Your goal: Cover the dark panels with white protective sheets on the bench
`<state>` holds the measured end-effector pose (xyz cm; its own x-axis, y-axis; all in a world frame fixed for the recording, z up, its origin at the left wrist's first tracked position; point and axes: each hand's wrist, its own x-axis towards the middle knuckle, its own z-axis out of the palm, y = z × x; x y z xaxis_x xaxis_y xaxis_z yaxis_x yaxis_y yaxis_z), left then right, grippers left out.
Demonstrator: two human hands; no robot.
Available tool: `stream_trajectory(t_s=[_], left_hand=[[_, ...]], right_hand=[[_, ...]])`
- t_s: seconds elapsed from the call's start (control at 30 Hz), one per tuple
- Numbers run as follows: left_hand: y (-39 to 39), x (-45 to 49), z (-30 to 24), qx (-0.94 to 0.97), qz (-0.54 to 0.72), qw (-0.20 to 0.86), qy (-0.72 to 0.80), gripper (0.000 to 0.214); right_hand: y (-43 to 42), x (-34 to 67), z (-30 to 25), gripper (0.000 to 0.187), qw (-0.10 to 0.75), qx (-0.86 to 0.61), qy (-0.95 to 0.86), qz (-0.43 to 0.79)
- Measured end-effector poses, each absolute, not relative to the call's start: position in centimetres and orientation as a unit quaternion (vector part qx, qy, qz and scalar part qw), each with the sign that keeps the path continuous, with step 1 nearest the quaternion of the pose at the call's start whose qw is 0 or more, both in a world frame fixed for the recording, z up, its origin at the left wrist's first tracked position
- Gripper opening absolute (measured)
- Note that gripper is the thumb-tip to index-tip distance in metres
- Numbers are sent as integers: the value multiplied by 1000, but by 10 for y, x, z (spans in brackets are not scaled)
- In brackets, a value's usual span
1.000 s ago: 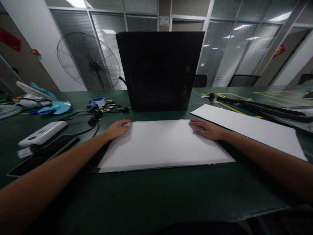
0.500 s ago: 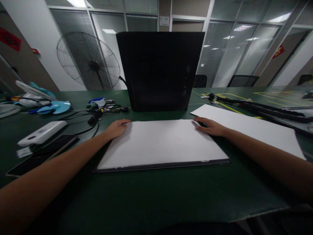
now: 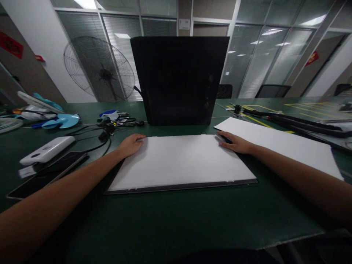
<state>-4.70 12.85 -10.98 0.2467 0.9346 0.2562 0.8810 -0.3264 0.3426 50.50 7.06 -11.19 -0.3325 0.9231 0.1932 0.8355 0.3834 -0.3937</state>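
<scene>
Head view: sheet (image 3: 178,157) sits over a dark panel (image 3: 242,182) on the counter (image 3: 176,220), between my hands; panel's near strip uncovered, what's left I can't judge. Left hand (image 3: 131,145) rests at the sheet's far left corner (pinching or not, can't tell). Right hand (image 3: 238,142) touches the far right corner, fingers parted, clasping nothing.

Behind the green table (image 3: 176,220), glass partitions (image 3: 244,40) with blinds (image 3: 159,27) catch reflections of ceiling lights (image 3: 86,3). A white wall (image 3: 56,51) slants at left, near a big wire fan (image 3: 106,74); dark chairs (image 3: 272,91) stand at right.
</scene>
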Motion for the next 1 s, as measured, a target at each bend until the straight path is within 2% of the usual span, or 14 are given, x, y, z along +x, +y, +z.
stream_trajectory(t_s=[0.17, 0.27, 0.43, 1.0], left_hand=[[123, -43, -106, 788, 191, 27, 584, 50], [122, -43, -105, 789, 188, 15, 585, 51], [126, -44, -107, 789, 191, 10, 584, 47], [125, -31, -104, 787, 185, -13, 588, 45]], right_hand=[[73, 507, -113, 83, 187, -522, -823, 128], [73, 508, -112, 85, 184, -524, -822, 126], [76, 509, -112, 86, 198, -527, -817, 127], [82, 520, -117, 70, 229, -499, -832, 81]])
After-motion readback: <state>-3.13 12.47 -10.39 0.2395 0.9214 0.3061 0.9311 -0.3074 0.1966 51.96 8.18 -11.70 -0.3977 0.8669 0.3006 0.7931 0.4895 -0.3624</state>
